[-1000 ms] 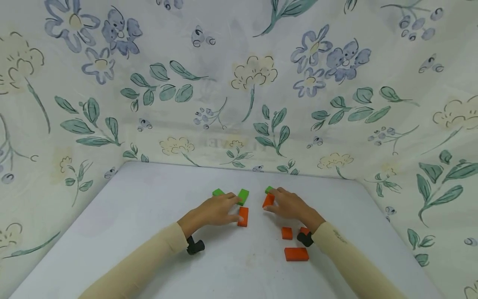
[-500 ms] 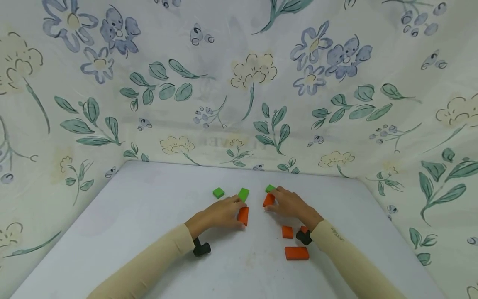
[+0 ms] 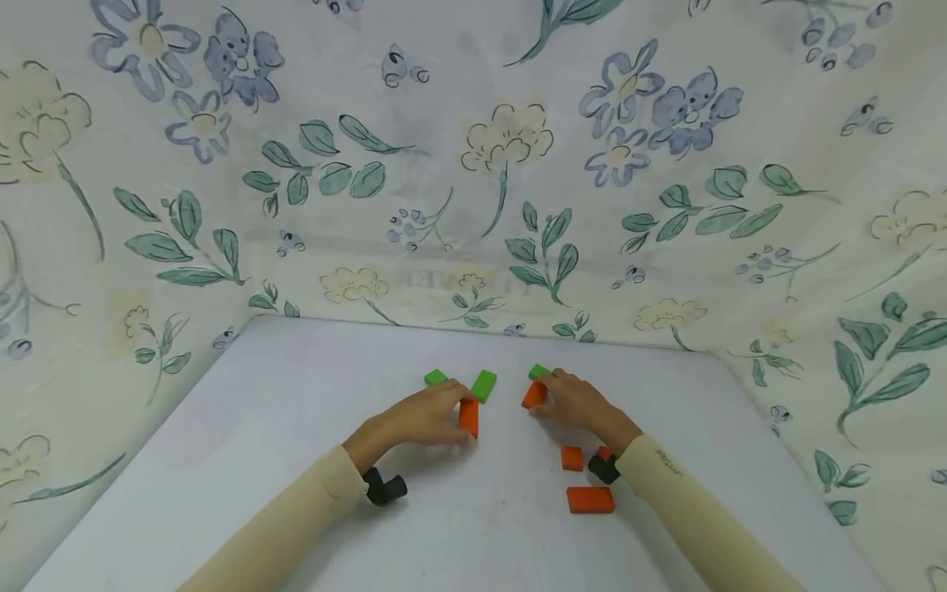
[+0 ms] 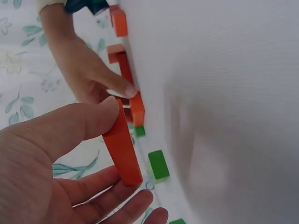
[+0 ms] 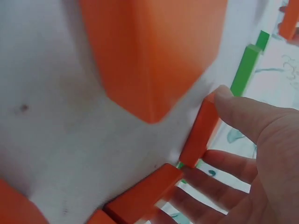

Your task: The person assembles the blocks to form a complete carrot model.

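Observation:
My left hand (image 3: 423, 415) pinches an orange rectangular block (image 4: 122, 149) by its two ends, thumb at one end and fingers at the other. In the head view this block stands just left of a green block (image 3: 484, 386). My right hand (image 3: 580, 403) has its thumb and fingers at opposite ends of another orange block (image 5: 201, 130), low at the table. Beside those fingers, in the right wrist view, lies a further orange block (image 5: 145, 193). A small green block (image 3: 538, 372) shows just beyond the right hand. One more green block (image 3: 436, 377) lies behind the left hand.
Nearer on the white table (image 3: 311, 370) lie an orange cube-like block (image 3: 572, 458) and a long orange block (image 3: 590, 500). Another orange piece is partly hidden by the black right wrist camera (image 3: 603, 468). Floral cloth (image 3: 444, 205) rises behind the table and at its sides.
My left hand has come down on an orange block, taken it between thumb and fingers, and shifted it left. The right hand has stayed almost in place at its block.

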`<state>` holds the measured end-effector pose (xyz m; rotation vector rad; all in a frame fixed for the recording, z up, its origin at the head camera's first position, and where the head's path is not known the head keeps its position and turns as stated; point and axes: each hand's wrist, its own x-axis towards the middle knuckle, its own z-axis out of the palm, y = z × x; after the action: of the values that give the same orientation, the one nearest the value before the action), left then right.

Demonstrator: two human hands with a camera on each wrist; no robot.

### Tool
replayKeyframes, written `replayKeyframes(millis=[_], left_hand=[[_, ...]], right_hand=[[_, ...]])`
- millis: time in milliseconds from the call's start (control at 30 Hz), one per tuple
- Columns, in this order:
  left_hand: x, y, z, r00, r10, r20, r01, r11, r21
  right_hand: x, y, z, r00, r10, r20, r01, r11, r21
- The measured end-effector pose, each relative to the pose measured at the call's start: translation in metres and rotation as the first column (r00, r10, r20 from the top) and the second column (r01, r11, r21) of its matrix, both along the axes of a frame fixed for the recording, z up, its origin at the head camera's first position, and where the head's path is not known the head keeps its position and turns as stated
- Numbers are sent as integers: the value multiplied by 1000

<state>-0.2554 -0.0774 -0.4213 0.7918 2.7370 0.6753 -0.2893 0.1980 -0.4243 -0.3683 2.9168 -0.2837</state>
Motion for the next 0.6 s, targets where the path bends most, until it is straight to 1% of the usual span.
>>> replayKeyframes(millis=[67, 167, 233, 333, 467, 600], left_hand=[[5, -9, 0, 1000, 4, -4, -4, 1000, -2], [11, -18, -4, 1000, -15, -13, 15, 1000, -17], [15, -22, -9, 999, -26, -19, 26, 999, -30], [20, -27, -20, 998, -39, -52, 38, 999, -27], [25, -32, -34, 996, -34, -84, 38, 998, 44], [27, -37, -42, 998, -20, -60, 26, 995, 98]], right_hand=[[0, -1, -1, 1000, -5, 2, 5, 1000, 4], [0, 0, 0, 1000, 7, -10, -7, 1000, 16], [0, 1, 1, 1000, 14, -17, -14, 1000, 17], [1, 1, 3, 1000, 21, -16, -21, 1000, 3], [2, 2, 2, 1000, 22, -4, -22, 1000, -8], [4, 3, 0, 1000, 26, -13, -26, 1000, -17]])
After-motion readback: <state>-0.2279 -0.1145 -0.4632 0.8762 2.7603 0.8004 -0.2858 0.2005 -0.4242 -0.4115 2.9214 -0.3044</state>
